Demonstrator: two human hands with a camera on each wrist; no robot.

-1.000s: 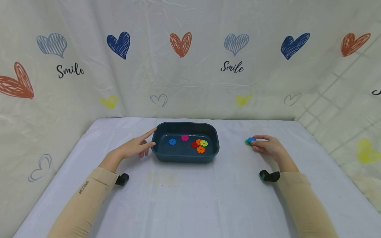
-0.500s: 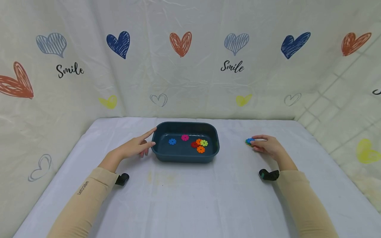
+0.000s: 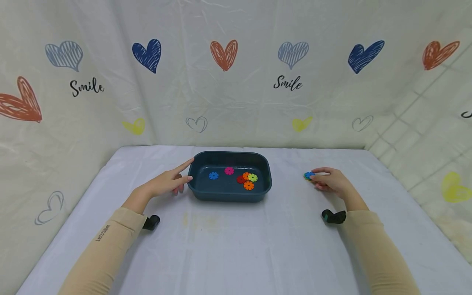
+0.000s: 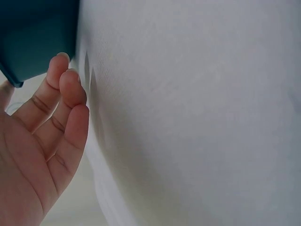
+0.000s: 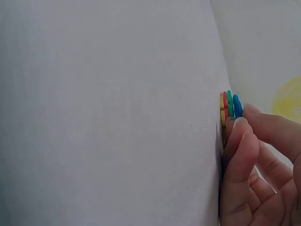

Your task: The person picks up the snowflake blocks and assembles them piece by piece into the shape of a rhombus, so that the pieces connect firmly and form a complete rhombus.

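Note:
A stack of notched plastic discs stands on the white cloth at the right, with green, red and yellow ones (image 5: pixel 223 110) seen edge-on in the right wrist view. On top sits a blue notched disc (image 5: pixel 237 106), slightly tilted, pinched by the fingertips of my right hand (image 3: pixel 332 182). My left hand (image 3: pixel 158 183) reaches to the dark blue tray (image 3: pixel 228 197), index finger extended to its back left corner and thumb at its left wall. Its other fingers (image 4: pixel 73 125) bend loosely below the tray's outer wall. Inside the tray lie several loose notched discs, among them a pink one (image 3: pixel 229 171).
In the tray, a blue disc (image 3: pixel 213 175) lies apart at the left, while orange, red and yellow-green discs (image 3: pixel 252 177) cluster at the right. A curtain (image 3: pixel 243 98) printed with hearts hangs behind the table (image 3: pixel 236 246).
The blue disc in my right hand has shifted slightly left and down over the stack, covering more of the green one. My left hand and the tray have stayed put.

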